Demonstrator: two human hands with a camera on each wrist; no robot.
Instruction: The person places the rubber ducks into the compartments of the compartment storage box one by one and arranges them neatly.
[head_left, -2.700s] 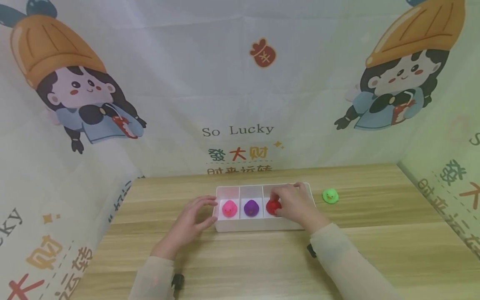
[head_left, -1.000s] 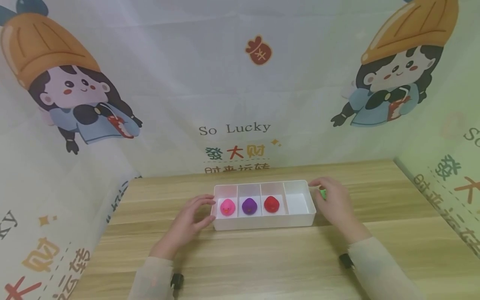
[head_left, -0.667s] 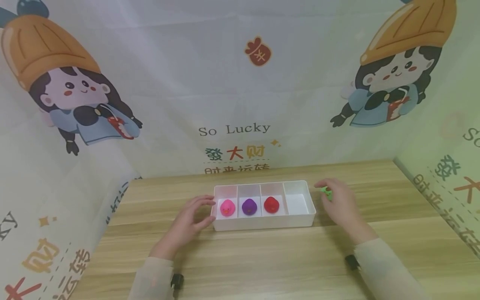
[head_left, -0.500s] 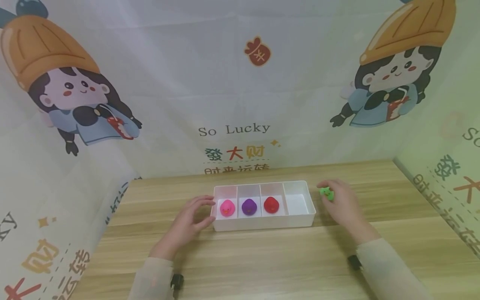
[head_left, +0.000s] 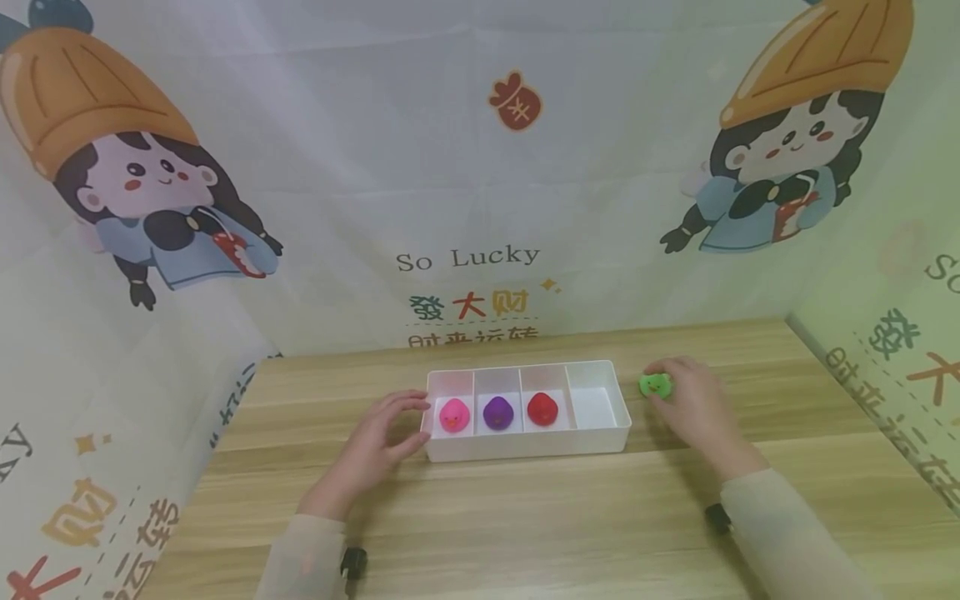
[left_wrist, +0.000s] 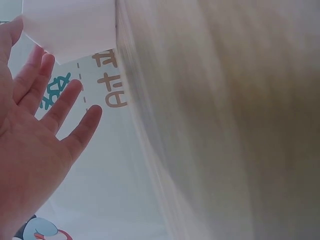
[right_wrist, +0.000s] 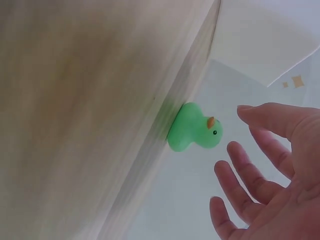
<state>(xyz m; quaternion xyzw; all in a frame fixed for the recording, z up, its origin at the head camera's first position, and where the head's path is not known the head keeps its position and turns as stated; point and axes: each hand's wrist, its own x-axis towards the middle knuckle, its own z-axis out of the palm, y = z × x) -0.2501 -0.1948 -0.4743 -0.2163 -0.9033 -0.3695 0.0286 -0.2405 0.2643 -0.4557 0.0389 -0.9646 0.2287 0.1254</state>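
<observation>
A white four-part box (head_left: 525,446) stands on the table, with a pink duck (head_left: 454,415), a purple duck (head_left: 498,413) and a red duck (head_left: 542,409) in its compartments from the left; the rightmost compartment holds nothing. My left hand (head_left: 378,437) is at the box's left end, fingers spread, fingertips right at the wall (left_wrist: 70,30). To the right of the box a green rubber duck (right_wrist: 192,129) sits upright on the table. Around it my right hand (head_left: 693,408) reaches with thumb and fingers parted; in the right wrist view a gap shows between the fingertips (right_wrist: 245,110) and the duck.
The wooden table (head_left: 525,525) meets a printed cloth backdrop (head_left: 360,200) behind the box and at both sides. A black wrist device (head_left: 354,562) sits at my left sleeve, and another black device (head_left: 717,518) at my right.
My right hand has let go of the red duck in the third compartment and gone over to the green duck. Lately it has drawn slightly right, uncovering more of that duck. The left hand stays.
</observation>
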